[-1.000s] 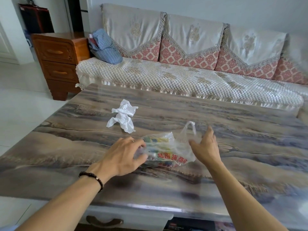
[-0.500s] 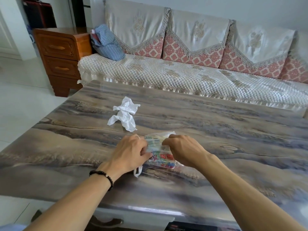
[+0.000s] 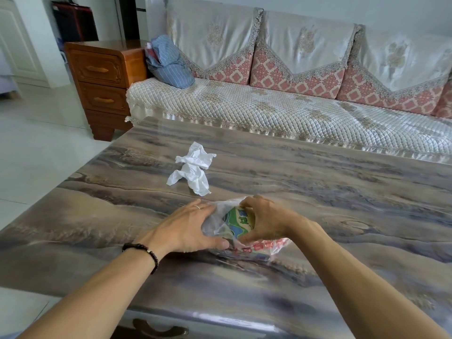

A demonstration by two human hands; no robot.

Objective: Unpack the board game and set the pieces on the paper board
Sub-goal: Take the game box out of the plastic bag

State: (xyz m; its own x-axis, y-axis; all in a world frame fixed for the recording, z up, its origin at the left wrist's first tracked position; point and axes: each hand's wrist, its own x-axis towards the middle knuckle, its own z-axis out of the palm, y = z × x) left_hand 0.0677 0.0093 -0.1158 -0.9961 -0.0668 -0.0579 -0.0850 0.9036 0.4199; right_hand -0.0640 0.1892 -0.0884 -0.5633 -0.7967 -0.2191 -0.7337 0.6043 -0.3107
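A thin clear plastic bag [image 3: 271, 247] with red print lies on the marbled table [image 3: 318, 192] near its front middle. Inside the bag sits the board game pack [image 3: 241, 222], green, blue and white, half out of the bag's mouth. My left hand [image 3: 188, 228] presses on the bag's left side and holds the plastic. My right hand [image 3: 266, 221] grips the pack from above, with its fingers at the far end and its thumb at the near end. No paper board or loose pieces show.
A crumpled white tissue [image 3: 193, 171] lies on the table behind the bag, to the left. A quilted sofa [image 3: 269, 111] runs along the far edge. A wooden drawer chest [image 3: 102, 81] stands at the back left. A drawer handle [image 3: 156, 330] shows under the table's front edge.
My right hand came in from open beside the bag and closed on the pack. Both hands now hold the bundle, and the pack has come partly out of the bag's mouth.
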